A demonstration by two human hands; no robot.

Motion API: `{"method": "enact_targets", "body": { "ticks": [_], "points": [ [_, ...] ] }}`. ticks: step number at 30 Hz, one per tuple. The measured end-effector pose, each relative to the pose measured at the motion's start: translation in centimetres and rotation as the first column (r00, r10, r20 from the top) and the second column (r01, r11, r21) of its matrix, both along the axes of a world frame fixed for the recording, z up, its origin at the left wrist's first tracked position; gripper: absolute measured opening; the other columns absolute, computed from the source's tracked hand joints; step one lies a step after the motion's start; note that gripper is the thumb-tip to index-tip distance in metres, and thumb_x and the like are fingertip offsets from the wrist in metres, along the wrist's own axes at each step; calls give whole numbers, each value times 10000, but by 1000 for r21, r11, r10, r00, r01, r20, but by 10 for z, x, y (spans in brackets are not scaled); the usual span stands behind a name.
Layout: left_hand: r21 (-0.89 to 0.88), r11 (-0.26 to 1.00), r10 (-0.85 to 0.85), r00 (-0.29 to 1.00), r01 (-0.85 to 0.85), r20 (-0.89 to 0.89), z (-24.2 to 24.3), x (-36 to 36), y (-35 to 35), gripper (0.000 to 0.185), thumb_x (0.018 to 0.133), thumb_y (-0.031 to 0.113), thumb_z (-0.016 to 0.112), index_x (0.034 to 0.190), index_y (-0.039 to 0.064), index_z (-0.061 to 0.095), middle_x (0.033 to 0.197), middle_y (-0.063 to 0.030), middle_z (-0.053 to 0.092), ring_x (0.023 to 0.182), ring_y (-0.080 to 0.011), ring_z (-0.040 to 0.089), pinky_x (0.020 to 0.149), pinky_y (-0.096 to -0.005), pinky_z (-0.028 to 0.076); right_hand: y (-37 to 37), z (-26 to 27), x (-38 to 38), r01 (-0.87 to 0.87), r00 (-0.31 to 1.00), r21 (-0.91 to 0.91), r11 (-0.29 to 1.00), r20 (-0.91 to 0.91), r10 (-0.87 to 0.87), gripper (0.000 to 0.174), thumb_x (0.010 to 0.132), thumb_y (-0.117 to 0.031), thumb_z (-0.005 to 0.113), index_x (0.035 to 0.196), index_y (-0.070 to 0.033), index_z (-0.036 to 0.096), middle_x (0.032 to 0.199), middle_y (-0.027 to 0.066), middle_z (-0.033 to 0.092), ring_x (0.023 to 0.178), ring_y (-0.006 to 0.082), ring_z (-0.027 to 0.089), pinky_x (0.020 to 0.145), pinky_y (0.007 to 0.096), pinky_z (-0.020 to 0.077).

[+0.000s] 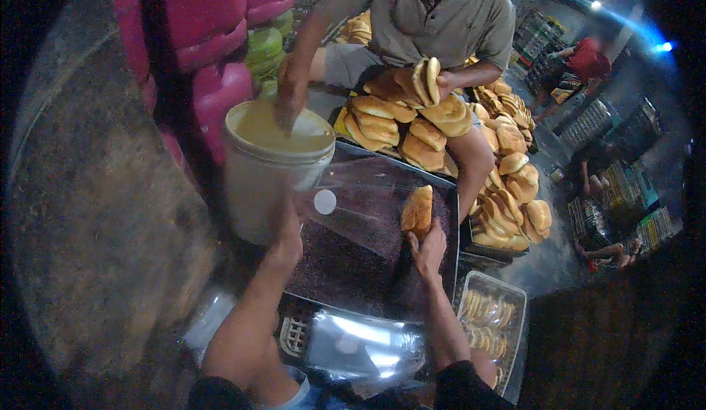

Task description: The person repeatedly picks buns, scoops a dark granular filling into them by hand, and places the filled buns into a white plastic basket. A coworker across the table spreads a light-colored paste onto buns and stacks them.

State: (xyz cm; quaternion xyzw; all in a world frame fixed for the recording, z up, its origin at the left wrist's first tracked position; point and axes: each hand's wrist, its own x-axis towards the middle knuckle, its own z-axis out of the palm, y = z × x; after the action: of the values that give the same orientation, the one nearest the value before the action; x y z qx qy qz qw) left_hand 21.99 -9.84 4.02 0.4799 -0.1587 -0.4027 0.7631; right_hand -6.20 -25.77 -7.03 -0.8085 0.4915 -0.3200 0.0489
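My right hand (430, 250) grips a golden bread bun (417, 211), holding it upright above a dark tray (353, 266). Motion blurs my left hand (285, 233), which is beside the white plastic bucket (259, 195); whether it touches the bucket or holds anything is unclear. A clear plastic bag (358, 225) with a white round spot (325, 202) lies on the tray between my hands. Across from me, a person's hand (291, 98) reaches into the bucket, where pale spread coats the inner wall. That person's other hand (448, 82) holds a split bun (427, 82).
Bread buns (380, 120) are heaped beyond the tray, with more piles (504, 211) at right. Stacked clear bags (364, 346) lie nearest me. A clear bin (488, 322) holds packed bread. Pink sacks (198, 24) stand left. Other people (590, 60) sit among crates.
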Motion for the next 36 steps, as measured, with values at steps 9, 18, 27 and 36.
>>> {"method": "enact_targets", "body": {
  "ticks": [9,18,27,36],
  "points": [
    [-19,978,208,976,-207,58,13,-16,-6,581,997,541,421,1189,8,548,1084,-88,606,930,-194,609,908,-358,483,-23,54,-8,-114,876,380,918,474,-87,500,853,-355,739,1122,51,623,954,125,687,863,182,630,779,320,494],
    [91,970,205,962,-224,182,-30,-3,-26,701,993,562,429,1421,8,412,1308,-120,502,1166,-236,510,909,-394,504,85,164,-130,-551,387,340,762,913,-128,539,869,-162,544,1354,40,424,1218,185,578,1088,256,613,931,360,512],
    [-168,963,-187,973,208,134,-1,-133,37,557,1018,477,388,1425,97,361,1361,-162,512,1100,-300,618,832,-427,578,111,137,-59,-525,480,374,764,872,-97,545,909,-264,668,1342,-9,456,1168,106,609,1054,163,592,915,301,467],
    [-73,997,-43,972,27,-233,-40,-141,59,635,898,337,703,1387,83,388,1311,-134,526,1165,-287,583,845,-421,601,171,133,-24,-454,616,78,888,747,249,351,887,-220,670,1192,-78,570,1288,168,539,1229,303,493,1021,426,402]
  ]
}}
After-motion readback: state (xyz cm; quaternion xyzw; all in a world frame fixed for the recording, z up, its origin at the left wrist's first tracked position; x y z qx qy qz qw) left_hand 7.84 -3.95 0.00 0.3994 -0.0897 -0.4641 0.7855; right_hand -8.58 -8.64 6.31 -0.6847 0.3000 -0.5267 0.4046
